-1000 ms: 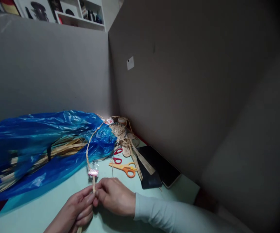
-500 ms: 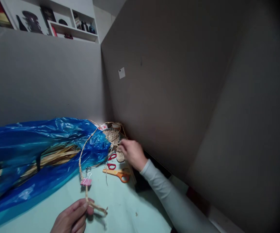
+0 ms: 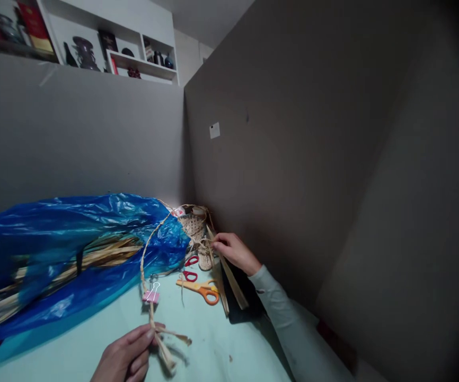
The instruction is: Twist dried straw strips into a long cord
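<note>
My left hand (image 3: 128,353) pinches a thin cord of twisted straw (image 3: 145,253) near its frayed end, where loose strands spread out below the fingers. A pink binder clip (image 3: 151,296) grips the cord just above that hand. Further up, the cord arcs over the blue plastic bag (image 3: 110,209) toward the back corner. My right hand (image 3: 233,252) is closed, thumb and fingers pinching a pale dry straw strip (image 3: 233,284), whose long tail hangs over a black flat object. Just left of the right hand are small woven straw pieces (image 3: 204,260).
Orange-handled scissors (image 3: 203,291) and red-handled scissors (image 3: 191,268) lie on the pale green tabletop (image 3: 201,345). Inside the open blue bag shows a bundle of dry straw (image 3: 106,253). Grey partition walls (image 3: 273,159) enclose the back and right; white shelves (image 3: 142,50) rise behind.
My right hand has drawn back slightly, and pale strips now show beneath it. More loose strands show below my left hand, which still pinches the cord. The view has shifted left and up.
</note>
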A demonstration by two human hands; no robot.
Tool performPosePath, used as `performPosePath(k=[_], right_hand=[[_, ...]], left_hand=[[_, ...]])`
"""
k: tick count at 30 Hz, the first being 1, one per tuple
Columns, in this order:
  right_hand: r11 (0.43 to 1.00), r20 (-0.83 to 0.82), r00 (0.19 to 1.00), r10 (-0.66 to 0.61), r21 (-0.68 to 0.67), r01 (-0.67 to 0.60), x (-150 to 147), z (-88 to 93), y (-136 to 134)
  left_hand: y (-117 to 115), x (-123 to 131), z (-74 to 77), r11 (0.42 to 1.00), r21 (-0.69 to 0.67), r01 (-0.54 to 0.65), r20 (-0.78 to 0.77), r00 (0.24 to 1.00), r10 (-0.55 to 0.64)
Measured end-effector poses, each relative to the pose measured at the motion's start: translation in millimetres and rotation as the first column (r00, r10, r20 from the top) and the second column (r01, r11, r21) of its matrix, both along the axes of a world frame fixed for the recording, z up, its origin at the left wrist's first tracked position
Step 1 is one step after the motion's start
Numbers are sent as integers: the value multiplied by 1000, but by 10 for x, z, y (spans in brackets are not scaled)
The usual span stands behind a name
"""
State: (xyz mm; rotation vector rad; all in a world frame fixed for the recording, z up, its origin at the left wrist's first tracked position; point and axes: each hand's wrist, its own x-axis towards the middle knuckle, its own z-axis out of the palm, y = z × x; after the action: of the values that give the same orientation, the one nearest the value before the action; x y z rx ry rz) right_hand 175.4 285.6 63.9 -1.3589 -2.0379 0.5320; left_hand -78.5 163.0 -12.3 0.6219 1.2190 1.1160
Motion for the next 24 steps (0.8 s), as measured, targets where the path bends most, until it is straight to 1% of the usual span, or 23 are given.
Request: performPosePath(k=[1, 2, 3, 4, 5, 6, 7, 8, 9, 11, 15, 18, 20, 21, 24], right_hand=[[991, -56, 991, 119, -55, -122, -40, 25, -65], [955, -142, 957, 252, -125, -270, -99, 31, -136], [886, -251, 895, 370, -194, -421, -172, 22, -208], [795, -365, 813, 453, -248, -554, -252, 0, -279], [703, -460, 735, 498, -281, -653, -333, -30, -346], [640, -515, 684, 516, -299, -708, -410, -66, -406], [617, -518, 672, 529, -309, -724, -478, -104, -458], [620, -494, 680, 542, -312, -720, -535, -141, -502], [639, -452, 701, 552, -310, -704, -580, -177, -539], [700, -356, 755, 551, -295, -650, -643, -238, -601], [811, -184, 852, 491, -262, -524, -700, -298, -717], [890, -21, 904, 428, -165, -425, -719, -296, -777], [903, 36, 907, 420, -112, -414, -725, -287, -787], [898, 51, 901, 431, -123, -423, -727, -283, -786], [870, 89, 880, 466, -225, -438, -728, -272, -778]], left_hand=[[-6, 1, 0, 1000, 8, 1, -13, 1000, -1], [-14, 6, 9, 1000, 10, 8, -26, 1000, -8], [-24, 16, 28, 1000, 14, 14, -33, 999, -14], [-34, 29, 54, 1000, 12, 24, -37, 999, -24], [-43, 43, 84, 1000, 27, 16, -36, 999, -15], [-50, 58, 115, 998, 63, -5, -31, 1000, 7], [-54, 73, 145, 997, 72, -17, -25, 999, 19], [-56, 87, 169, 996, 80, -34, -13, 999, 36], [-57, 99, 188, 996, 77, -54, -7, 998, 54], [-60, 113, 205, 996, 63, -69, -4, 998, 69], [-68, 105, 190, 997, 76, -17, -24, 1000, 19], [-64, 97, 184, 996, 85, 3, -30, 1000, 0], [-59, 98, 190, 997, 77, 5, -20, 1000, -4], [-57, 99, 193, 997, 73, 5, -12, 1000, -4], [-59, 102, 201, 998, 69, -3, -8, 1000, 3]])
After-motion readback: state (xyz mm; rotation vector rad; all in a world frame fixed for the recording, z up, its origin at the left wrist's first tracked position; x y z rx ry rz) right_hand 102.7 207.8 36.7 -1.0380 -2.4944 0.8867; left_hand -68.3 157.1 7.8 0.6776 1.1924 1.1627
